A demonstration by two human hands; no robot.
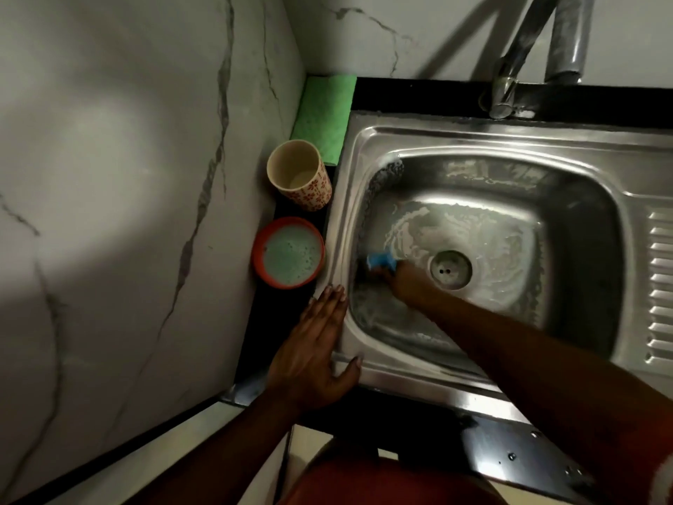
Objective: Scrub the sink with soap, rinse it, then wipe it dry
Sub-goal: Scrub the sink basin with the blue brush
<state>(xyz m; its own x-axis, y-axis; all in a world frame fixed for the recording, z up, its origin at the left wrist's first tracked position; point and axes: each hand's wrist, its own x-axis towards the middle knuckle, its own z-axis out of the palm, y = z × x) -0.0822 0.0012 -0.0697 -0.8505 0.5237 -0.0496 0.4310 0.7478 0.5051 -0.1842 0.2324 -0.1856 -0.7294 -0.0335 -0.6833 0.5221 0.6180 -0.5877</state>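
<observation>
Head view: the right hand (402, 282) is seen low in the basin, closed over a blue sponge (381, 259) that is pressed to the basin floor just left of the drain (449, 268). The fingers are blurred, so the exact grip cannot be made out. The left hand (317, 344) is laid flat on the left rim of the sink (473, 134), fingers straight and together and thumb spread toward the front rim; nothing is held in it.

White suds (411, 220) are smeared across the basin floor around the drain and in patches on the back wall. The steel sink is set in a black counter (418, 92), with a ribbed drainboard (659, 286) at its right side and a tap (506, 85) standing at the back rim.

On the narrow counter strip to the left, an orange bowl (259, 262) filled with pale green soapy liquid is placed near the left fingertips. Behind it a cream cup (313, 195) with a red pattern is found, and behind that a green cloth (325, 118) is laid in the corner against the marble wall (109, 176).
</observation>
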